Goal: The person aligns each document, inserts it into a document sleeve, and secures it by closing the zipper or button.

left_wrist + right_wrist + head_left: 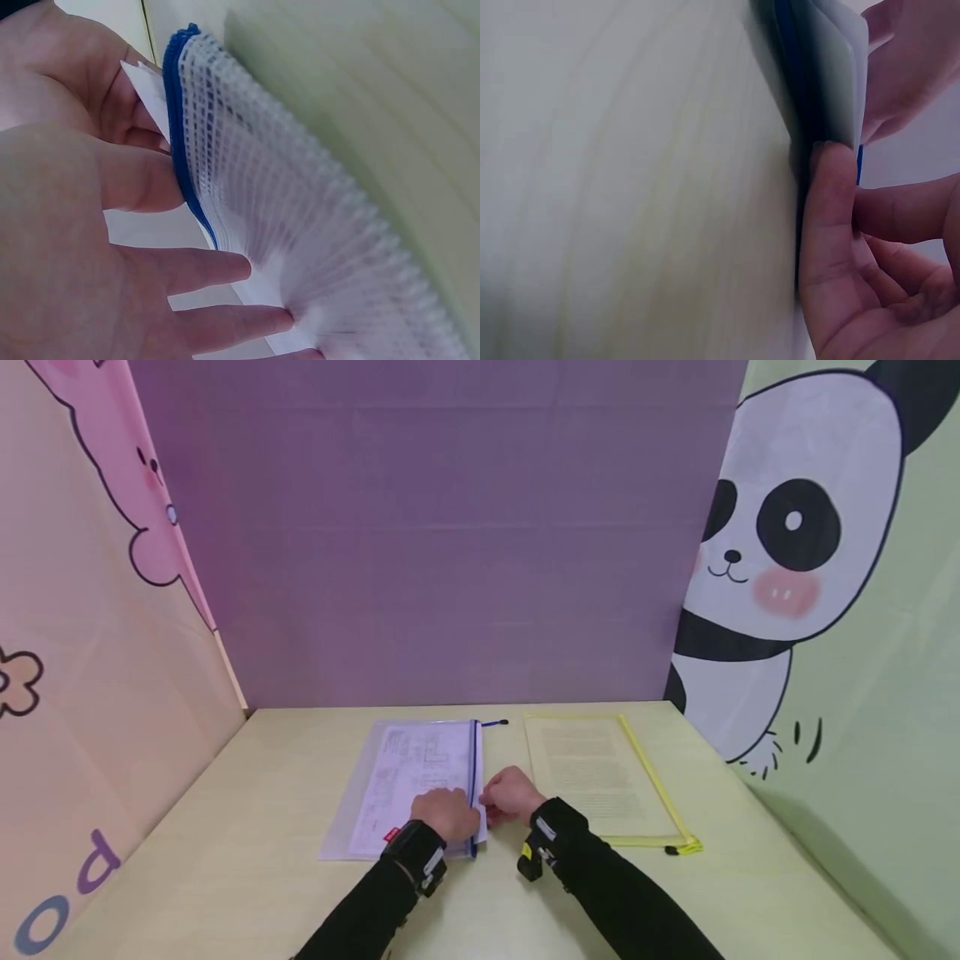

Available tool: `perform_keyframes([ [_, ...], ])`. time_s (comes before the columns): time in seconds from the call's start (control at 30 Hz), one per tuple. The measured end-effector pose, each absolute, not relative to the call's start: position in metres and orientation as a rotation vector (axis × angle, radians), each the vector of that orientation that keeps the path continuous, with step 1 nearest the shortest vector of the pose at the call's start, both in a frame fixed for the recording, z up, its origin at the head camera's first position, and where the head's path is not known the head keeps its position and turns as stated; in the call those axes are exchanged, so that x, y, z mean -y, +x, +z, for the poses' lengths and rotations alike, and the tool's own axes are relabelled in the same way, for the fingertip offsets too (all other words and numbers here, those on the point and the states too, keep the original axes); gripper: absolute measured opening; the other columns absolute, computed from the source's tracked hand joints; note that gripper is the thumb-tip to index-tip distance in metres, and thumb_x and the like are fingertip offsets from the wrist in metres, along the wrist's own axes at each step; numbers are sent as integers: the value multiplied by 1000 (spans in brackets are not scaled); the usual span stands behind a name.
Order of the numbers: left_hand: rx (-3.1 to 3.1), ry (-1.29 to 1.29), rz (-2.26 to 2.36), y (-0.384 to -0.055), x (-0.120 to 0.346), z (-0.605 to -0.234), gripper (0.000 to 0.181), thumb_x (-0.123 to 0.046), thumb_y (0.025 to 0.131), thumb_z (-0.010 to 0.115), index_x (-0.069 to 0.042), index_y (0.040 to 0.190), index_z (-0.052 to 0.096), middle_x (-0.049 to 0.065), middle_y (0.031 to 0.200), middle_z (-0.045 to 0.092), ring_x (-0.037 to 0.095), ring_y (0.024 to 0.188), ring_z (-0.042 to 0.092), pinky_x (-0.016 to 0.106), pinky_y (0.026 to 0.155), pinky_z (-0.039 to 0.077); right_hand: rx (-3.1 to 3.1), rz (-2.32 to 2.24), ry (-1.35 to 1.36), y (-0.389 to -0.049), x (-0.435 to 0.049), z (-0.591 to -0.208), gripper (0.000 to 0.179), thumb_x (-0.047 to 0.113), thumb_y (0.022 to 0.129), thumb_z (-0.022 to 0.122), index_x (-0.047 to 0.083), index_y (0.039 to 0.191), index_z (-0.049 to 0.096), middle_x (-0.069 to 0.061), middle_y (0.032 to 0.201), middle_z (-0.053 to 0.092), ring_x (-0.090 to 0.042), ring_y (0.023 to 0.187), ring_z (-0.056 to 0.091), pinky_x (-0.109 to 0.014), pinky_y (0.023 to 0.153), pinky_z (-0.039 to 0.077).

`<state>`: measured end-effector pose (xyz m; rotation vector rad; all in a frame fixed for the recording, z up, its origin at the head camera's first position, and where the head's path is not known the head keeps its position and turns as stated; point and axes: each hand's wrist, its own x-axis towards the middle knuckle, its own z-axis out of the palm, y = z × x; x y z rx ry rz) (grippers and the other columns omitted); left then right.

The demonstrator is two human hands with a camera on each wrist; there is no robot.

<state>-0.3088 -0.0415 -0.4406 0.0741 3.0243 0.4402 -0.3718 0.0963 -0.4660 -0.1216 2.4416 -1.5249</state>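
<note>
A clear mesh zipper pouch (358, 802) with a blue zipper edge (175, 112) lies in the middle of the table, printed papers (420, 760) inside it. Along the zipper side the white paper edges (481, 777) stick out of the pouch. My left hand (446, 814) grips the pouch near its zipper edge, thumb at the blue strip and fingertips against the mesh in the left wrist view. From the right, my right hand (512, 793) pinches the protruding papers between thumb (831, 195) and index finger.
To the right lies a second pouch with a yellow zipper edge (656, 768) and printed sheets inside; its dark pull (672, 851) is at the near corner. A blue zipper pull (495, 723) extends from the far end of the first pouch. Walls border the pale table (262, 827).
</note>
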Motion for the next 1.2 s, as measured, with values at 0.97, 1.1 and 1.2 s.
perform_keyframes([
  [0.97,-3057,142,649,-308,45,-444,34,-31,93,55,1,99,65,15,80,59,30,70,56,45,64,49,-2759,-1387,-285,-369,-74,-471,17,-1,73,64,6,58,66,7,53,51,-11,51,47,-21,47,34],
  [1.1,-3066,141,613,-307,46,-442,40,-31,92,54,3,108,67,17,84,63,31,71,57,47,66,51,-2728,-1343,-400,-371,-75,-471,15,-2,74,62,3,61,66,6,56,51,-11,52,47,-20,48,35],
  [1.2,-3062,143,595,-306,47,-440,44,-33,93,52,2,115,66,18,87,64,31,72,58,48,67,51,-2692,-1298,-469,-372,-78,-471,16,-3,78,62,0,64,68,5,57,52,-11,53,48,-21,49,37],
])
